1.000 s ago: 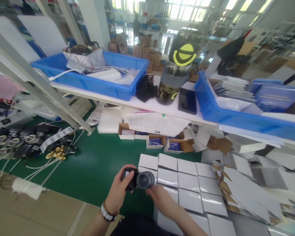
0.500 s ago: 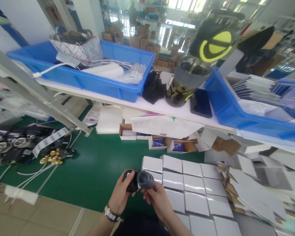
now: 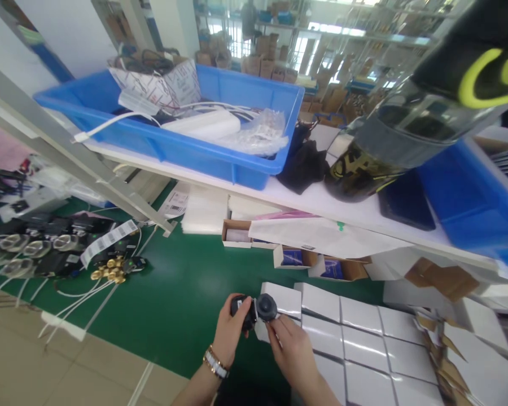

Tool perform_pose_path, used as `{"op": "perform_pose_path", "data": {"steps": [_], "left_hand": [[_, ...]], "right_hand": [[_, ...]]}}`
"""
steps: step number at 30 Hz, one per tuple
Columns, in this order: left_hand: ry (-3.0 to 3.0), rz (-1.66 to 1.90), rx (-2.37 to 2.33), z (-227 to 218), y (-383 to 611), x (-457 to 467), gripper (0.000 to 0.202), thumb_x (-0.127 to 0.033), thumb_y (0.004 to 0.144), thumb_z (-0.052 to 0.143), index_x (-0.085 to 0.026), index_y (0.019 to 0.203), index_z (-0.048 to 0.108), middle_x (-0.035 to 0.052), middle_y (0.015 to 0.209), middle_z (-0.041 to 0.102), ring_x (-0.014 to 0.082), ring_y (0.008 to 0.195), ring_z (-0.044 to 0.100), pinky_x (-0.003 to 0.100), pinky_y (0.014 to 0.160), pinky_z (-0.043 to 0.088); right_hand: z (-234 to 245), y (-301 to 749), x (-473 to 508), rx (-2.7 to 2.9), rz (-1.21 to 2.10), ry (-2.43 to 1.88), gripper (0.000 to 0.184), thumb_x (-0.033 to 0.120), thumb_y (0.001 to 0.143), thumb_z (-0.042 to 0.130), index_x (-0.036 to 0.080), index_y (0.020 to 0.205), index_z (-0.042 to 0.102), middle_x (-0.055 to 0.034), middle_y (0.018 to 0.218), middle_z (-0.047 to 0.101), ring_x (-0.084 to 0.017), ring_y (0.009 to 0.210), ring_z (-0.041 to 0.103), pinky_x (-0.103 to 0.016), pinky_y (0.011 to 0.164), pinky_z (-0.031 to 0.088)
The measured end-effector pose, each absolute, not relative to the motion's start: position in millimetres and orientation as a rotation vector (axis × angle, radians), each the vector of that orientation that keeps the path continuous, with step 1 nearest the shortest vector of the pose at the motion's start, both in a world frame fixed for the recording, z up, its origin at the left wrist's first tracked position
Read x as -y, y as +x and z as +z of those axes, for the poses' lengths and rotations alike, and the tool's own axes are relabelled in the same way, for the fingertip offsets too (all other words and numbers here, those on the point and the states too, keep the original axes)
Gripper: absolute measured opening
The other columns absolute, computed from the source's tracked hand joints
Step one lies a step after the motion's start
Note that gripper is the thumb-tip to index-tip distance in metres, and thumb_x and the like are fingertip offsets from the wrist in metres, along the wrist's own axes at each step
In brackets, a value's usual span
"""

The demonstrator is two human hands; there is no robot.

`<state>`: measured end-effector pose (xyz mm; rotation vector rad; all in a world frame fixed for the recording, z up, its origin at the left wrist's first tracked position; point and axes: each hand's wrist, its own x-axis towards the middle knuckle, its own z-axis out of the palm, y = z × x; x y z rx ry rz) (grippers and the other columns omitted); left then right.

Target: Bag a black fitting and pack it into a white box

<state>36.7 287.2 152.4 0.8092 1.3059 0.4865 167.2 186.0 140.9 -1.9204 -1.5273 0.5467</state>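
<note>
My left hand [image 3: 227,335], with a white-and-gold bracelet at the wrist, is closed around a small black device [image 3: 248,317]. My right hand [image 3: 295,348] grips a dark grey round part [image 3: 266,308] by its lower right side. The two pieces meet side by side above the table's front; whether they are joined I cannot tell. Just to the right and partly beneath my right hand lie rows of white boxes [image 3: 366,349]. My fingers cover the undersides of both pieces.
Black devices with metal rings [image 3: 38,248] and brass fittings [image 3: 110,270] with white cables lie left on the green table [image 3: 186,276]. Small open boxes [image 3: 294,257] stand behind. Overhead, a shelf carries a blue bin [image 3: 173,144], a bottle [image 3: 389,135] and a phone [image 3: 406,200].
The grey part has turned, so its open end no longer faces me and a domed face shows. My view has shifted left and closer to the shelf; both hands keep their holds.
</note>
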Motion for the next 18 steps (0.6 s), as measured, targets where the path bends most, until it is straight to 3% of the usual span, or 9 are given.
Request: {"op": "perform_pose_path", "data": {"steps": [3,5,7,10,13,15,18], "left_hand": [[0.789,0.394,-1.288,150,39,-302,0.058,-0.067,0.069,0.07,-0.018,0.097,0.055,-0.0015,0.065,0.06,0.0144,0.049,0.06,0.02,0.037,0.039],[0.816,0.329,-1.269,148,41,-309,0.057,-0.067,0.068,0.07,-0.019,0.096,0.055,-0.0016,0.064,0.061,0.0144,0.048,0.059,0.02,0.036,0.038],[0.861,0.258,-1.227,145,43,-315,0.057,-0.068,0.068,0.07,-0.019,0.093,0.056,-0.0013,0.063,0.061,0.0156,0.048,0.06,0.021,0.036,0.04],[0.949,0.125,-1.098,134,45,-331,0.057,-0.074,0.072,0.061,-0.019,0.084,0.059,0.0004,0.062,0.062,0.0181,0.048,0.061,0.026,0.04,0.046],[1.182,0.019,-0.997,118,42,-372,0.059,-0.072,0.086,0.042,-0.017,0.073,0.061,0.004,0.059,0.063,0.0186,0.05,0.061,0.029,0.048,0.048],[1.547,0.092,-1.098,108,35,-417,0.049,-0.056,0.095,0.037,-0.017,0.078,0.064,0.0059,0.067,0.067,0.0178,0.057,0.063,0.029,0.057,0.05],[2.163,0.19,-1.417,95,17,-498,0.023,-0.026,0.094,0.044,-0.017,0.095,0.065,0.0117,0.098,0.069,0.0226,0.095,0.062,0.034,0.089,0.047]], "right_hand": [[141,187,-196,1.497,0.551,-1.926,0.02,0.033,0.095,0.054,0.019,0.1,0.066,-0.011,0.094,0.068,-0.026,0.09,0.065,-0.04,0.079,0.054],[140,198,-203,1.411,0.71,-1.876,0.037,0.034,0.091,0.059,0.019,0.125,0.058,-0.014,0.12,0.065,-0.028,0.112,0.062,-0.045,0.095,0.053],[135,205,-207,1.337,0.91,-1.808,0.049,0.032,0.088,0.062,0.021,0.135,0.052,-0.0135,0.132,0.062,-0.028,0.12,0.06,-0.048,0.103,0.049],[123,207,-204,1.102,1.079,-1.793,0.046,0.036,0.082,0.069,0.021,0.125,0.061,-0.0133,0.12,0.07,-0.031,0.111,0.065,-0.05,0.1,0.051],[110,201,-192,0.706,1.191,-1.734,0.055,0.052,0.075,0.076,0.021,0.119,0.065,-0.0146,0.114,0.072,-0.034,0.106,0.068,-0.049,0.094,0.055],[106,197,-182,0.474,1.247,-1.669,0.063,0.062,0.071,0.075,0.021,0.117,0.067,-0.0158,0.112,0.073,-0.035,0.105,0.069,-0.048,0.092,0.056],[108,198,-167,0.306,1.253,-1.683,0.072,0.071,0.067,0.073,0.019,0.117,0.068,-0.0166,0.101,0.075,-0.038,0.103,0.07,-0.049,0.092,0.055]]}}
